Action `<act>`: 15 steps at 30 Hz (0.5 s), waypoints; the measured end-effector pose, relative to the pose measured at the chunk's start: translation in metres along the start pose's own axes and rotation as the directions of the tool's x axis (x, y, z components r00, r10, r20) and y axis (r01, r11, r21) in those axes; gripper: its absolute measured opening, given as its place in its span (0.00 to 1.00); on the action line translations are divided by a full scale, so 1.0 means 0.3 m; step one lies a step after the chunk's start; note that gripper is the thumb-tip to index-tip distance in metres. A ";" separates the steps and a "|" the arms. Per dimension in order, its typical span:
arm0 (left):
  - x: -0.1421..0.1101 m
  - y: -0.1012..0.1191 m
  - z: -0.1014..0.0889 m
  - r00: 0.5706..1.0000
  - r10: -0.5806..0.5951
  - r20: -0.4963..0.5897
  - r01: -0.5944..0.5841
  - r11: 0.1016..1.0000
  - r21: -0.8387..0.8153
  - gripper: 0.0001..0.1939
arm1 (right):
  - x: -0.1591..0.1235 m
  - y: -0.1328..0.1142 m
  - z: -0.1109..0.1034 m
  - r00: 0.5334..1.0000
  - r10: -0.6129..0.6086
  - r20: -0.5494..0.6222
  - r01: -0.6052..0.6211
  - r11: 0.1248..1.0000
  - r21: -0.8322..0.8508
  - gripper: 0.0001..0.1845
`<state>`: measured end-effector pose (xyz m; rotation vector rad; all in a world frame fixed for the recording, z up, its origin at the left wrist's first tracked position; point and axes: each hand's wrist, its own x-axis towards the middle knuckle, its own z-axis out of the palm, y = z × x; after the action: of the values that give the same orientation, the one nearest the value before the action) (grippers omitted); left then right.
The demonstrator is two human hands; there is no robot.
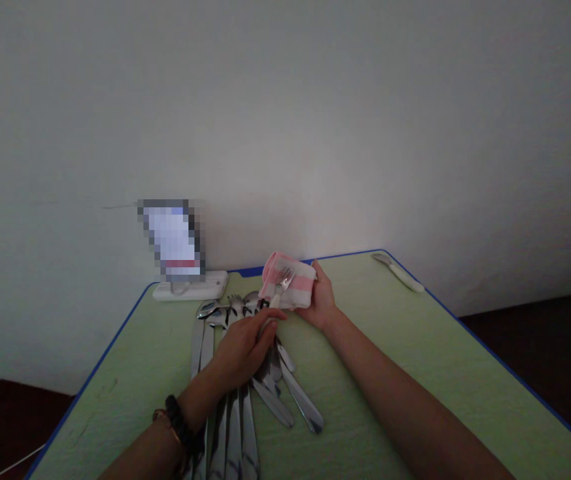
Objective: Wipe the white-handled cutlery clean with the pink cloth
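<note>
My left hand (248, 343) is closed on the pale handle of a fork (284, 281), its tines pointing up and away from me. Behind the tines lies a folded pink-and-white striped cloth (301, 285), which my right hand (321, 300) grips from its right side. The cloth is held above the table, and the fork's head rests against it or just in front of it. Below my left hand and forearm spreads a pile of metal cutlery (234, 427), with spoon and fork heads at its far end and several long handles toward me. My left forearm hides part of the pile.
Another fork with a pale handle (405, 275) lies at the table's far right corner. At the back left, a phone with a blurred screen (173, 240) leans on a white stand (215, 285). The green table (365, 413) has a blue edge and meets a grey wall.
</note>
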<state>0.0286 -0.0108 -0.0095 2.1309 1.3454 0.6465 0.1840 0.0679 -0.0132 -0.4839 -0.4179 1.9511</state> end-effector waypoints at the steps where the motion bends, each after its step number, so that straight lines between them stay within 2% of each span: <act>1: 0.000 -0.001 0.000 1.000 0.002 0.000 -0.002 1.000 -0.004 0.16 | 0.002 -0.001 -0.003 1.000 -0.019 -0.010 0.019 1.000 0.013 0.30; 8: -0.001 0.002 -0.002 1.000 -0.002 -0.013 0.001 1.000 -0.026 0.17 | 0.011 -0.004 -0.012 0.998 -0.060 -0.020 0.061 0.998 0.034 0.24; 11: -0.002 0.004 -0.003 1.000 0.009 -0.027 -0.010 0.999 -0.043 0.17 | 0.015 0.008 -0.009 0.999 -0.032 0.013 0.032 0.999 -0.002 0.19; 15: -0.003 0.007 -0.001 0.999 0.020 -0.043 -0.023 0.998 -0.062 0.17 | 0.017 0.023 -0.003 0.997 0.019 0.080 -0.016 0.999 -0.038 0.17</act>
<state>0.0294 -0.0121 -0.0081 2.0954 1.3086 0.7368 0.1772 0.0698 -0.0181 -0.4350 -0.5040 1.9876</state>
